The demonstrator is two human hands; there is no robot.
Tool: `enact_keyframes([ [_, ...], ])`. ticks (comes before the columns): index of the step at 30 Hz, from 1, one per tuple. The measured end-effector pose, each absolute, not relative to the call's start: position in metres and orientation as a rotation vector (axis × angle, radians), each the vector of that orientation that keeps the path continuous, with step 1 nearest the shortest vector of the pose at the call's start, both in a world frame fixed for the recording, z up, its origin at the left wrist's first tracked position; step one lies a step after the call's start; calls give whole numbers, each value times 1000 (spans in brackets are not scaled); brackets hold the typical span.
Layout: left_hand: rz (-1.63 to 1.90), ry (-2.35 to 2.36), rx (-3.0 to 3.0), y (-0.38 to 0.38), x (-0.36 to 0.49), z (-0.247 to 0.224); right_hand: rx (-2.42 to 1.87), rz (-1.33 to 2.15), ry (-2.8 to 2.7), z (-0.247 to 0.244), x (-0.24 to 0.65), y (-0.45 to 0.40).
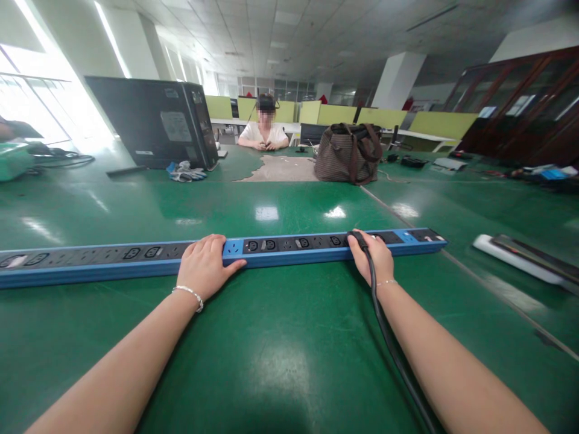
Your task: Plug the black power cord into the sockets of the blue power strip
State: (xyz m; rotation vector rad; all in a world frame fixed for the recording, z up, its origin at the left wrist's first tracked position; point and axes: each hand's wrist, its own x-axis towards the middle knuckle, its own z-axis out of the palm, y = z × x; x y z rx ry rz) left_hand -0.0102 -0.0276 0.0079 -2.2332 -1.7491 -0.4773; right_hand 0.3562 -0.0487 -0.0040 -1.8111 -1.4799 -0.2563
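A long blue power strip (pixel 289 259) with black and blue sockets lies across the green table. My left hand (pixel 204 264) grips it left of the middle, fingers over the top and thumb along the near side. Toward its right end, my right hand (pixel 377 256) is closed on a black power plug (pixel 356 239). The plug is at the strip's sockets; how deep it sits, I cannot tell, as fingers cover part of it. From it a black cable (pixel 388 331) runs down between my arms, close by my right forearm.
A black computer case (pixel 156 123) stands at the back left, with gloves (pixel 186 172) before it. Further right sits a brown bag (pixel 348 154). A white strip-shaped object (pixel 515 259) lies on the right. Across the table a person (pixel 265 128) sits.
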Motion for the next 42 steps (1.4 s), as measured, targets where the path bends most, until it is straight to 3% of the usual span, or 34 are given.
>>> enact_keyframes([
  [9, -476, -1764, -2242, -28, -11, 9, -1451, -184, -1097, 2, 382, -43],
  [19, -515, -1751, -2263, -27, -11, 8, -1661, -290, -1028, -3, 470, -54],
  [36, -492, -1719, -2263, -27, -12, 7, -1935, -58, -1141, -3, 482, -42],
  [42, -489, -1736, -2260, -27, -12, 8, -1857, -78, -1143, -9, 490, -37],
])
